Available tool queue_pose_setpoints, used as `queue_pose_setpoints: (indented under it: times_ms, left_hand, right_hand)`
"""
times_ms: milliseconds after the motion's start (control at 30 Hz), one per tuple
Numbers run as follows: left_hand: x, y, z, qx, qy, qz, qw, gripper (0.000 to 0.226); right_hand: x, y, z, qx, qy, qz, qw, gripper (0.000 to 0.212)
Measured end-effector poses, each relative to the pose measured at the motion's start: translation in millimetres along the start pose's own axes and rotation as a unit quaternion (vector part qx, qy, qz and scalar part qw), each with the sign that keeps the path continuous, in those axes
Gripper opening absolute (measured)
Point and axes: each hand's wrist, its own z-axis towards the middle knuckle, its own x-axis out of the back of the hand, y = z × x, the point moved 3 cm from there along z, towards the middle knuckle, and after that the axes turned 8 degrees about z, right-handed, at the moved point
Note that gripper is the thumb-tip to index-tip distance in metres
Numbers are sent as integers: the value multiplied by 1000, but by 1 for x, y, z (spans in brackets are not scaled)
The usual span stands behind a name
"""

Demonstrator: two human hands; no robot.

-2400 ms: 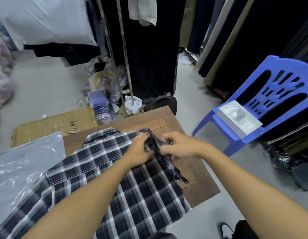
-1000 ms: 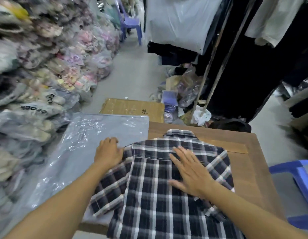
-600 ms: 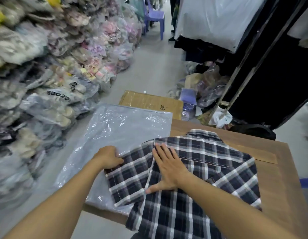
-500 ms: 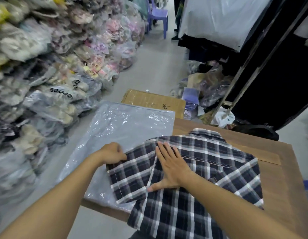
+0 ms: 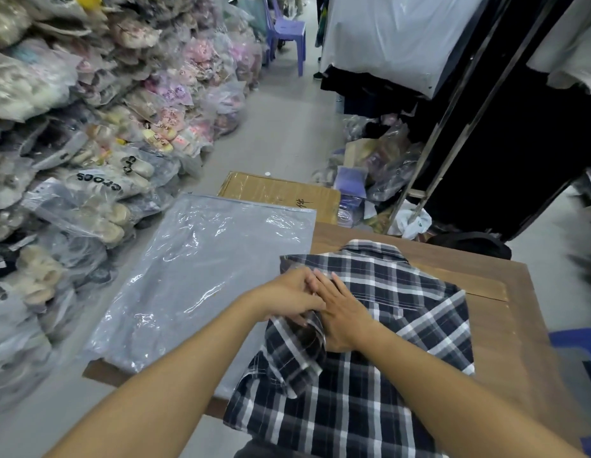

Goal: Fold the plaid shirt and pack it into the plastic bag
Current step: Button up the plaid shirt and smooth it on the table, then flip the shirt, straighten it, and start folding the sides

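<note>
The dark plaid shirt [image 5: 403,312] lies face down on the wooden table [image 5: 505,328], collar away from me. Its left sleeve [image 5: 297,352] is folded in over the back. My left hand [image 5: 289,297] grips the sleeve's fabric at the shoulder fold. My right hand [image 5: 342,310] lies flat on the shirt just beside it, fingers together, touching my left hand. A clear plastic bag [image 5: 201,276] lies flat to the left, half on the table and half over its edge.
Heaps of bagged goods [image 5: 89,143] line the left side of the aisle. A flat cardboard box [image 5: 277,191] lies on the floor beyond the table. A clothes rack with dark garments [image 5: 519,127] stands at the right. A blue chair [image 5: 578,345] is at the right edge.
My left hand has pulled the left sleeve from the plastic bag over onto the shirt's back. My right hand stayed flat on the shirt near the fold line.
</note>
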Motion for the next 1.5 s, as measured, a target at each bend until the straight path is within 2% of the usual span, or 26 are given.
queue_pose_setpoints:
  times_ms: [33,100,167,233,300,333,367,433,500,667,767,833,900,1000,1067,1100,1167,1233,1267,1333,1500]
  left_hand:
    - [-9,-2,9,-1,8,34,999,24]
    - [-25,-7,20,5,25,105,994,28]
    - [-37,-13,28,2,38,136,990,32]
    - [-42,-17,30,-42,96,203,974,25]
    - [-44,-22,28,-101,214,350,906,28]
    - [-45,-26,27,-117,262,399,871,38]
    - [-48,-31,29,-114,276,423,855,56]
    - [-55,-43,37,-86,231,435,866,98]
    - [-66,-53,48,-63,193,447,871,119]
    - [-71,-55,54,-33,189,475,859,126]
    - [-60,-47,51,-35,218,417,882,109]
    - [-41,-41,48,-40,304,352,884,81]
    - [-17,-41,48,-12,371,295,880,58]
    - [14,-49,57,78,357,180,913,65]
    - [24,-48,62,119,323,125,930,71]
    - [26,-46,64,131,302,105,938,66]
    - [30,-41,68,153,267,93,947,42]
    - [37,-35,72,163,238,101,952,15]
    - [41,-31,74,158,222,100,957,12]
    - [50,-15,74,145,194,81,967,14]
    - [81,45,74,69,203,68,974,9]
  right_hand:
    - [-1,3,-6,-6,-4,-20,1000,95]
    - [-9,14,-18,-33,1,-29,999,94]
    - [-17,26,-30,-47,61,-20,997,91]
    - [-19,39,-45,-68,82,3,994,86]
    - [-18,51,-59,-88,103,19,991,77]
    - [-16,56,-65,-103,110,33,988,72]
    - [-16,59,-70,-115,116,46,985,70]
    - [-19,63,-78,-127,125,57,982,68]
    - [-24,61,-81,-130,119,73,982,70]
    - [-17,61,-88,-145,147,115,972,63]
    - [-5,77,-100,-193,223,148,944,58]
    - [-1,100,-115,-273,282,195,899,51]
    - [0,129,-133,-380,306,238,840,39]
    - [-4,163,-156,-489,298,343,745,34]
    - [-6,173,-163,-501,278,444,689,36]
    - [-6,176,-164,-501,264,478,671,35]
    - [-6,179,-163,-505,237,512,653,29]
    - [-5,186,-161,-511,218,522,648,10]
    - [-2,189,-161,-505,208,520,657,8]
    - [10,197,-161,-487,196,524,671,18]
    - [73,218,-160,-449,292,552,639,21]
